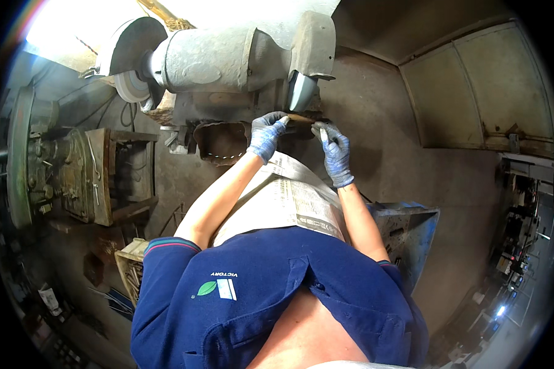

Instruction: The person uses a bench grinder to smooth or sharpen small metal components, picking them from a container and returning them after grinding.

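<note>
Navy shirt [258, 264] w/ lettered logo [226, 289], newspaper [295, 197], piece [300, 119] btwn hands [266, 135] [336, 154]

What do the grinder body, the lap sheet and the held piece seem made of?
Grinder body: probably cast metal, dull grey; bulky rounded housing with a worn, stained surface.
Lap sheet: apparently newsprint, matte; printed columns and creases show.
Held piece: possibly metal, brownish; too small to be sure.

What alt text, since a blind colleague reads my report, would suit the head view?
A person's left hand and right hand, both gloved, hold a slim brownish piece near the right wheel of a grey two-wheel grinder. Newspaper covers the lap.
</note>
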Demonstrator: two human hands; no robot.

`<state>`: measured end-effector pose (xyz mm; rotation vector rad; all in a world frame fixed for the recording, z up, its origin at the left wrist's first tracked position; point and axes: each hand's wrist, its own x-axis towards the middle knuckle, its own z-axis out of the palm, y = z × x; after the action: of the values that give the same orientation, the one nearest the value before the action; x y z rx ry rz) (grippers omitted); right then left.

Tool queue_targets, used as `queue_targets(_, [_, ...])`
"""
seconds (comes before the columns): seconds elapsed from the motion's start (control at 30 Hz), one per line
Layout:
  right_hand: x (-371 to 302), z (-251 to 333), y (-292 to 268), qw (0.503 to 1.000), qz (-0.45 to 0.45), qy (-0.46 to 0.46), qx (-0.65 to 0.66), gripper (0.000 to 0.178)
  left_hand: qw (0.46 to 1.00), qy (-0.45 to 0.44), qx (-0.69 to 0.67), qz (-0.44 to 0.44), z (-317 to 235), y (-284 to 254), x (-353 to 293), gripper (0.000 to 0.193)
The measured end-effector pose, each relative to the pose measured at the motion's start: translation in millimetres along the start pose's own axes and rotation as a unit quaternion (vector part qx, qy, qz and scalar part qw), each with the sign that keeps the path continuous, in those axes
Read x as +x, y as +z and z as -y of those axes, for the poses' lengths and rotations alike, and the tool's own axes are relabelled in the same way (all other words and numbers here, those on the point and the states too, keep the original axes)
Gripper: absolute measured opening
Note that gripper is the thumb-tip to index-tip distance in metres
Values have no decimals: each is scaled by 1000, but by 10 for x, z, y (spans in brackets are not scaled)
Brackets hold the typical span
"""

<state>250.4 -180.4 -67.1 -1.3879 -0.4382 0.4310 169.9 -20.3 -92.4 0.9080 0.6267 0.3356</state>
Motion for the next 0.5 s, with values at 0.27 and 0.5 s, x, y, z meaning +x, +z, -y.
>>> queue_targets(0.27, [56,-145,-32,998,9,55,-38,22,997,-19,-76,-17,-117,98,-5,9])
queue_targets(0.5, [79,-238,316,998,40,50,19,22,996,-57,-27,-67,-386,-157,-12,5])
